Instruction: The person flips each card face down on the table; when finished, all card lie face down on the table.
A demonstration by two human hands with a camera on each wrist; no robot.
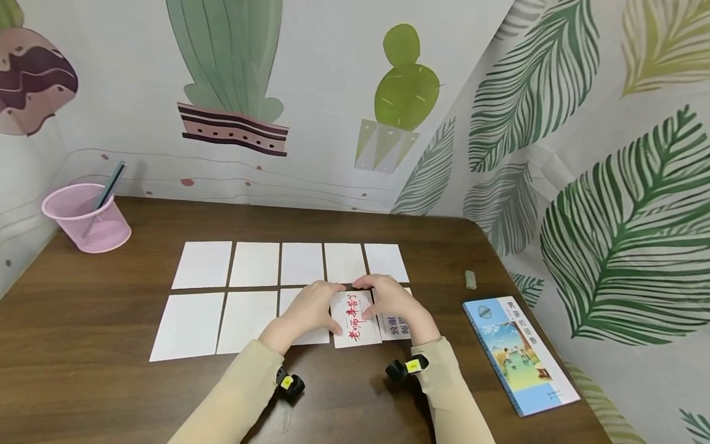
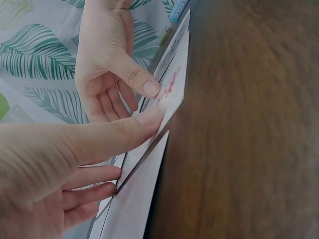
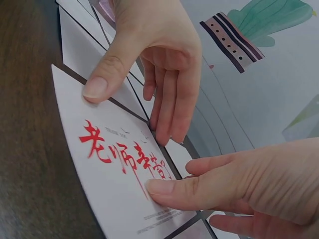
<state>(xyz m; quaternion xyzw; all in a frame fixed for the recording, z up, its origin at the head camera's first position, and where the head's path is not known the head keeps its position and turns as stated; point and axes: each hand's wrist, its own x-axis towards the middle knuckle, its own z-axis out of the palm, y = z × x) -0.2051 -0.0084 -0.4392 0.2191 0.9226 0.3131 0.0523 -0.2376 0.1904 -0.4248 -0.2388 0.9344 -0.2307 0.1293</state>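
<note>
A white card with red brush lettering (image 1: 363,334) lies in the front row, between both hands. My left hand (image 1: 309,307) rests its thumb at the card's left edge, with its fingers stretched to the far edge. On the lettering sits the thumb of my right hand (image 1: 392,301), its other fingers reaching past the card's far right side. To the right, a card with purple lettering (image 1: 396,328) is partly covered by the right hand. Under the left wrist lies a blank white card (image 1: 312,337). The red lettering shows large in the right wrist view.
Several blank white cards (image 1: 202,265) form two rows. A pink mesh cup (image 1: 91,231) with a pen (image 1: 111,185) stands at the back left. On the right are a book (image 1: 518,357) and a small eraser-like block (image 1: 470,280). Patterned cloth hangs behind the table (image 1: 83,370).
</note>
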